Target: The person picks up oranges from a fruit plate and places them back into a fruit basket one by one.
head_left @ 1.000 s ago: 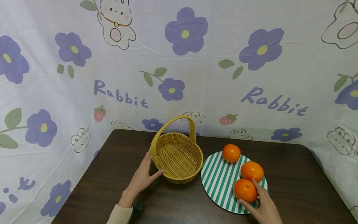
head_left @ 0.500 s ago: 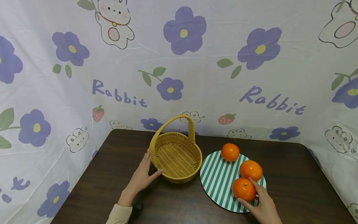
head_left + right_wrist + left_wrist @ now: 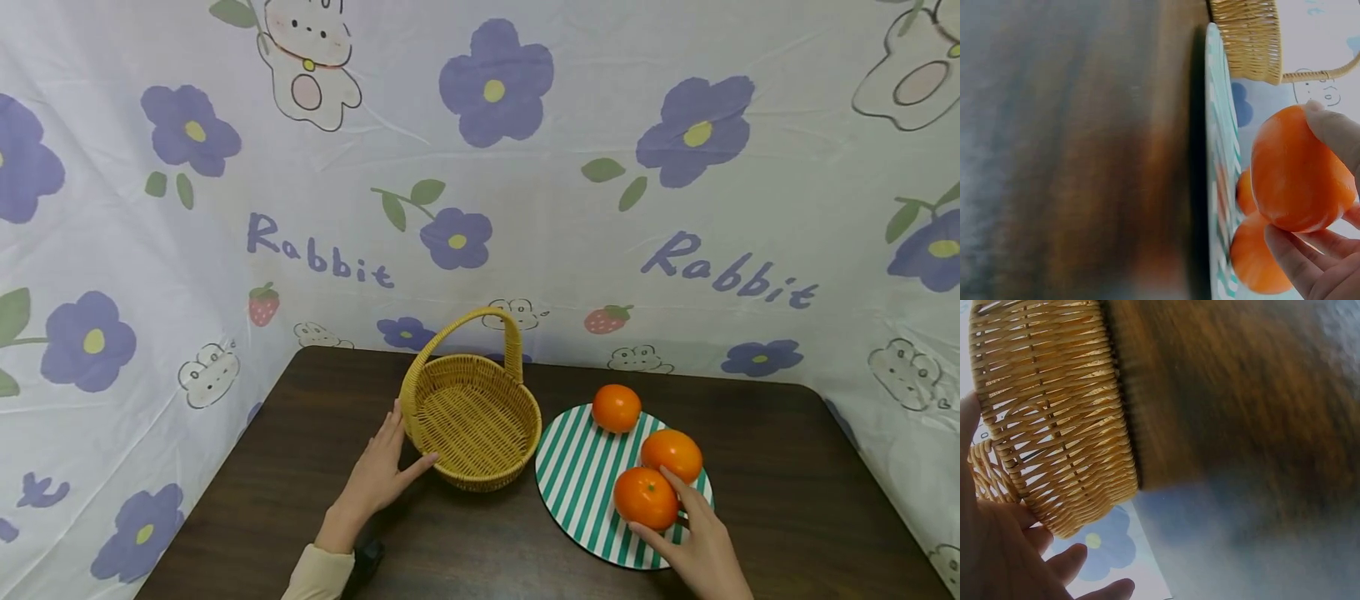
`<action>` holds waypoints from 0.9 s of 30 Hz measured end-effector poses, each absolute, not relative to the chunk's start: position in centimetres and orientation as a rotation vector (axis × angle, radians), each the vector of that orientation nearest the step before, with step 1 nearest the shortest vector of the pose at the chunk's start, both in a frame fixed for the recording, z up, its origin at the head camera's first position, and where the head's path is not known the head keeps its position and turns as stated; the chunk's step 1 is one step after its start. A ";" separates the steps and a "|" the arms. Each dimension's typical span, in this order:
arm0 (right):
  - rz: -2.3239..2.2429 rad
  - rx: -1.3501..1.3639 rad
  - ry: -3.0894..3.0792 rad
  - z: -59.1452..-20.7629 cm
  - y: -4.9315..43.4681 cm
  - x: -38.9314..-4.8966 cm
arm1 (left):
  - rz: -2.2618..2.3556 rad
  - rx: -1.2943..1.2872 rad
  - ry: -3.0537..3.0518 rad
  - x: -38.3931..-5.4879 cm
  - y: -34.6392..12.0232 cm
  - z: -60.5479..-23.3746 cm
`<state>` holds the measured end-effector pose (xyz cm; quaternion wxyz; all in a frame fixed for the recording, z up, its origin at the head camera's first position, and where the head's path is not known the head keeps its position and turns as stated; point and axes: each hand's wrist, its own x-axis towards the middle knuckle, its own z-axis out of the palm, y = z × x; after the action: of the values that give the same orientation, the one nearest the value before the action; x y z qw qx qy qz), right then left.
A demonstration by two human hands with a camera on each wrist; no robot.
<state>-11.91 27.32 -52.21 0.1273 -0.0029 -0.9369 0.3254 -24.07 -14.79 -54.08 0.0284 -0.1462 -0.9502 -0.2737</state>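
A yellow wicker basket [image 3: 477,417] with an arched handle stands on the dark table. My left hand [image 3: 377,473] rests against its left side, fingers fairly straight and thumb spread to the front rim. In the left wrist view, fingertips [image 3: 1071,561] extend past the woven wall [image 3: 1060,425]. My right hand [image 3: 705,542] grips an orange [image 3: 646,498] between thumb and fingers. The right wrist view has this orange [image 3: 1297,169] raised off the striped plate [image 3: 581,483]. Two other oranges lie on that plate: one at the back [image 3: 617,408], one at the right [image 3: 672,455].
The green-and-white plate sits just right of the basket. A white cloth [image 3: 547,192] printed with purple flowers and rabbits hangs behind the wooden table [image 3: 450,550]. A small dark object [image 3: 367,558] shows by my left wrist.
My right hand has raised the front orange slightly and shifted it a little left and back. My left hand and the basket have kept their places.
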 end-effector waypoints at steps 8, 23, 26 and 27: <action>0.987 0.061 -2.658 -51.4 26.6 -12.5 | -0.812 -0.449 -2.947 -23.9 -14.9 -54.0; 1.041 0.104 -2.629 -50.3 25.3 -14.7 | -0.756 -0.447 -2.978 -24.0 -14.8 -54.1; 1.053 0.116 -2.627 -50.1 25.0 -15.0 | -0.766 -0.438 -2.986 -24.0 -14.8 -54.1; 1.058 0.124 -2.623 -50.0 24.9 -15.1 | -0.769 -0.436 -2.988 -24.0 -14.8 -54.0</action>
<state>-15.14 24.90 -50.02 0.1545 0.0432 -0.9154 0.3692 -23.95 -14.77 -54.04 0.0127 -0.1400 -0.9588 -0.2467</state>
